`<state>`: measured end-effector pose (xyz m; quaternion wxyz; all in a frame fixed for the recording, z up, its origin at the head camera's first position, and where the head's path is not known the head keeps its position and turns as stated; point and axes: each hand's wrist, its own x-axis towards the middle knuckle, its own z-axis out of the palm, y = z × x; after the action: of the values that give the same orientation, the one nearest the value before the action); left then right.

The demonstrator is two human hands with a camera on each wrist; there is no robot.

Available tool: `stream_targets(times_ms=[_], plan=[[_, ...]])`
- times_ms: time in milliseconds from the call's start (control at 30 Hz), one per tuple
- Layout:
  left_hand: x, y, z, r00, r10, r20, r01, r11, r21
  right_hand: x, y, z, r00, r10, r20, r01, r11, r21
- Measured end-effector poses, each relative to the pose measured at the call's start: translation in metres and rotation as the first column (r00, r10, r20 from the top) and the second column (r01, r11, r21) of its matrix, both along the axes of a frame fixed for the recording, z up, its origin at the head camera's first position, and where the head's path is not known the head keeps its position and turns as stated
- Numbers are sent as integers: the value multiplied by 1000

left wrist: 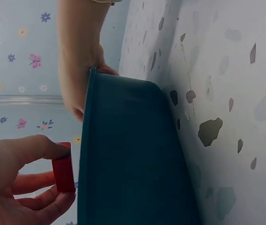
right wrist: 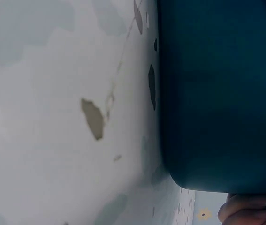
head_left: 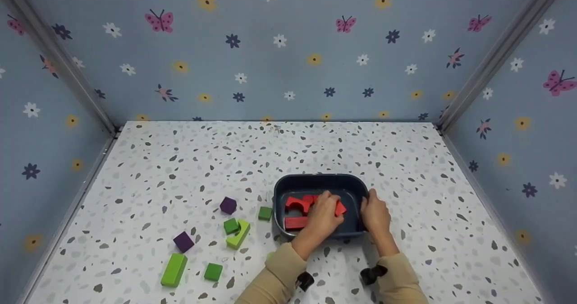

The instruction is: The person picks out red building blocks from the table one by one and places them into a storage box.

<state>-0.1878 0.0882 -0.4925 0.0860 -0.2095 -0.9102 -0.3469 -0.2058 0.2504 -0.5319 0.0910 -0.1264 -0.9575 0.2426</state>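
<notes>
A dark blue bin (head_left: 288, 182) holds several red wooden blocks, among them an arch-shaped block (head_left: 290, 201) and a rectangular block (head_left: 295, 223). Reaching over the near rim, my left hand (head_left: 321, 219) is inside the bin in the head view. The left wrist view shows it pinching a small red block (left wrist: 64, 171) between thumb and fingers. My right hand (head_left: 377, 213) grips the bin's right end, its fingers (right wrist: 245, 208) against the end wall in the right wrist view. Part of the bin's contents is hidden by my left hand.
Left of the bin lie purple blocks (head_left: 183, 241), green cubes (head_left: 213, 272), a long light-green block (head_left: 174, 270) and a light-green curved block (head_left: 239, 235) touching another green cube (head_left: 231, 226). One green cube (head_left: 265, 213) is close to the bin's left wall. Flowered panels (head_left: 288, 51) surround the speckled table (head_left: 180, 159).
</notes>
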Motion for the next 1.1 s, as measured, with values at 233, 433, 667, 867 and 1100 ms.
stream_targets(times_ms=[233, 433, 667, 867, 1100], plan=[[-8, 10, -1, 997, -61, 52, 65, 996, -68, 0, 0, 1, 1000, 9, -8, -9, 1000, 4], [-18, 19, -5, 996, -59, 67, 71, 981, -180, 1, 0, 1, 1000, 12, -25, -12, 1000, 3], [-28, 28, -13, 995, -25, 95, 46, 974, -221, 1, 0, 0, 1000, 2, -5, -2, 1000, 3], [-31, 31, -22, 992, -9, 122, 39, 968, -249, 0, 0, 0, 999, 0, 40, 1, 1000, -9], [-30, 35, -30, 997, -5, 83, 31, 948, -317, -1, 0, 1, 1000, 5, 29, -5, 1000, -9]])
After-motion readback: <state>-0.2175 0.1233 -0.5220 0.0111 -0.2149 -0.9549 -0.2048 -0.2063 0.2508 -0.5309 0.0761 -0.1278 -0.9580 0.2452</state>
